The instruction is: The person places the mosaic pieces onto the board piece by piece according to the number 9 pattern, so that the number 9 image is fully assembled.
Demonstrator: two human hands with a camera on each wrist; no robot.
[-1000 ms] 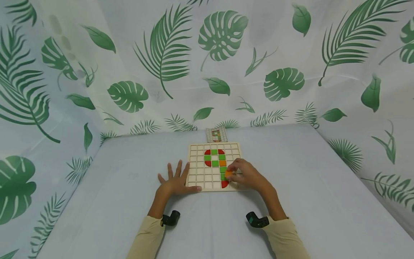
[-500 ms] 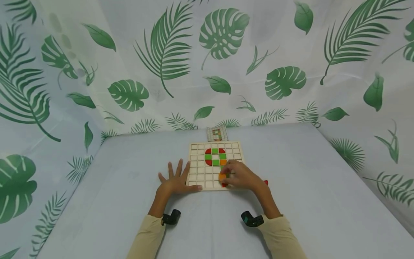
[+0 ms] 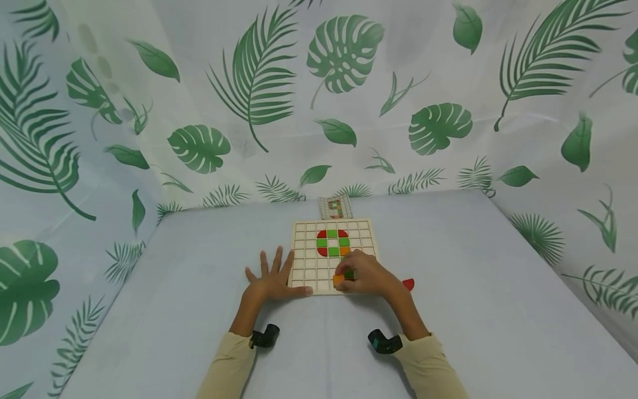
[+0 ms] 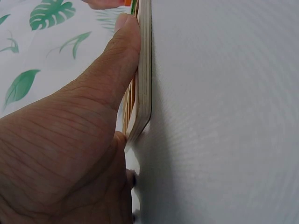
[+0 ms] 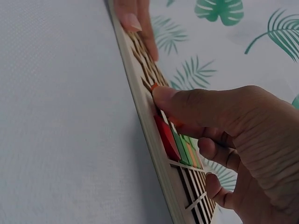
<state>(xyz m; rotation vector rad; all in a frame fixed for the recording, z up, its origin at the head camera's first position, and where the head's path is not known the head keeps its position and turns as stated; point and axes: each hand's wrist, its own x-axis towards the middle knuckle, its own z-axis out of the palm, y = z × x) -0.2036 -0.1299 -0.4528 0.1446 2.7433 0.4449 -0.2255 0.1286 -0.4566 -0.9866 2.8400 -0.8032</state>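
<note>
A wooden grid board (image 3: 305, 265) lies on the table with red, green and orange tiles in its squares. Between the thumb and fingers of my right hand (image 3: 369, 274) is an orange square tile (image 3: 338, 280), low over the board's front rows. In the right wrist view a red rounded tile (image 5: 167, 140) sits near the board's front edge, beside green tiles (image 5: 183, 150); that hand hides part of the column in the head view. My left hand (image 3: 271, 282) rests at the board's front left corner, fingers spread and thumb along the front edge.
Behind the board lies a pattern card (image 3: 335, 208) with a similar coloured design. A loose red tile (image 3: 408, 284) is on the table right of the board, near my right wrist. Leaf-printed cloth (image 3: 279, 111) stands behind the table.
My right hand has moved left and slightly toward the front edge with the orange tile, from the right of the green column to its left. The loose red tile has come into view. My left hand stays put.
</note>
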